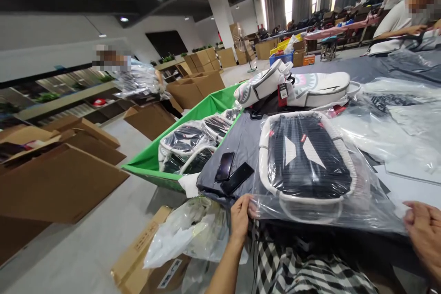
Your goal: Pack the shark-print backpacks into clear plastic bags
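A black and white backpack [306, 156] lies flat on the grey table [241, 140] inside a clear plastic bag [358, 193]. My left hand [240, 217] pinches the bag's near left corner at the table edge. My right hand [424, 232] grips the bag's near right edge, fingers curled on the plastic. Two dark phones [232, 172] lie just left of the bagged backpack.
A green bin [206, 108] left of the table holds several bagged backpacks. Unbagged white backpacks [299, 87] lie farther back, loose plastic bags [403, 115] to the right. Cardboard boxes [62, 179] cover the floor at left. A person sits at the far right [403, 18]; another stands at left [134, 78].
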`<state>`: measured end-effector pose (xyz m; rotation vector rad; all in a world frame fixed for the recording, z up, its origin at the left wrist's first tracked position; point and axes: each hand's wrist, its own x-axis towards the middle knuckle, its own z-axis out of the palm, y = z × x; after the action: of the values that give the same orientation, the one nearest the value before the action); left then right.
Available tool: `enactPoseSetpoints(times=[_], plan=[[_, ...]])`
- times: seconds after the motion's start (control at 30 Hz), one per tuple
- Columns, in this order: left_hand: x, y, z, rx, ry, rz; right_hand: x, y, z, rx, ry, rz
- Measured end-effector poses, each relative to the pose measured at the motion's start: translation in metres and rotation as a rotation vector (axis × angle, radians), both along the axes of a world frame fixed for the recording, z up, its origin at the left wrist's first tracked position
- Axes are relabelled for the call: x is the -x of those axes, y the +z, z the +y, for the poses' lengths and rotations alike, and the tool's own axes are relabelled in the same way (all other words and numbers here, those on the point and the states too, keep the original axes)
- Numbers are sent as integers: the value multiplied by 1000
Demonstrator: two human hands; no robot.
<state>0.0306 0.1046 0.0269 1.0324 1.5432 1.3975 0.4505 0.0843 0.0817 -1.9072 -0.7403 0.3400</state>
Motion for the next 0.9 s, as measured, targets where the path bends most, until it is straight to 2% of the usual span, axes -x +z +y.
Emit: enactPoseSetpoints(times=[0.07, 0.17, 0.2, 0.23, 0.33, 0.37, 0.43, 0.57, 0.67, 0.77, 0.9], plan=[[-4, 7, 10, -1, 41, 102, 3, 5, 3, 4, 29, 32], [-23, 28, 10, -222, 158, 468, 1, 4, 1, -5, 79, 0], [-34, 36, 7, -315, 117, 607, -1, 3, 0, -13, 84, -8], [-47, 44, 4, -393, 21, 736, -2, 1, -1, -23, 90, -6], [-89, 64, 2, -508, -355, 1009, -7, -3, -1, -40, 88, 20], [-101, 68, 4, -518, -427, 1063, -8, -5, 0, -43, 85, 26], [-116, 72, 9, -519, -475, 1134, -10, -6, 2, -54, 89, 27], [-115, 68, 14, -548, -474, 1196, -11, -7, 4, -81, 109, 23], [-105, 68, 10, -548, -491, 1135, -11, -7, 4, -82, 96, 52], [-100, 75, 13, -440, -542, 960, -11, -7, 3, -93, 85, 112], [-103, 87, 40, -229, -649, 749, -13, -6, 7, -104, 89, 222]])
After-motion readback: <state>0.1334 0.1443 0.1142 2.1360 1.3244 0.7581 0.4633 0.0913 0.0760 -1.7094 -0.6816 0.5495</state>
